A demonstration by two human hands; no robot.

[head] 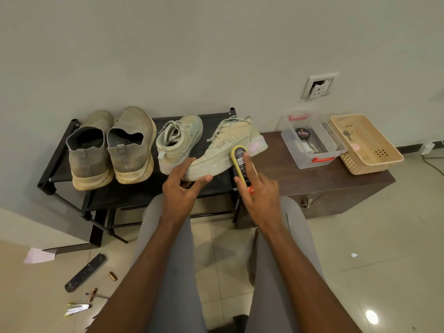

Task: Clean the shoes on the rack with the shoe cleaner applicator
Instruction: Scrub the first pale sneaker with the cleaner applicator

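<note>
Beside rack [134, 188], tin [302, 134] reads "Cherry".

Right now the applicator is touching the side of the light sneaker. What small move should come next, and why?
Probably a short stroke of the shoe cleaner applicator along the side of the light sneaker, toward the toe. The right hand grips the applicator against the sneaker's side, and the left hand steadies the toe end, which is lifted off the rack. The sneaker is braced, so rubbing seems the natural next step.

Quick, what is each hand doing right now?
Left hand: fingers spread, steadying the pale green lace-up sneaker at its toe.
Right hand: gripping the yellow-edged shoe cleaner applicator against that sneaker.
</note>
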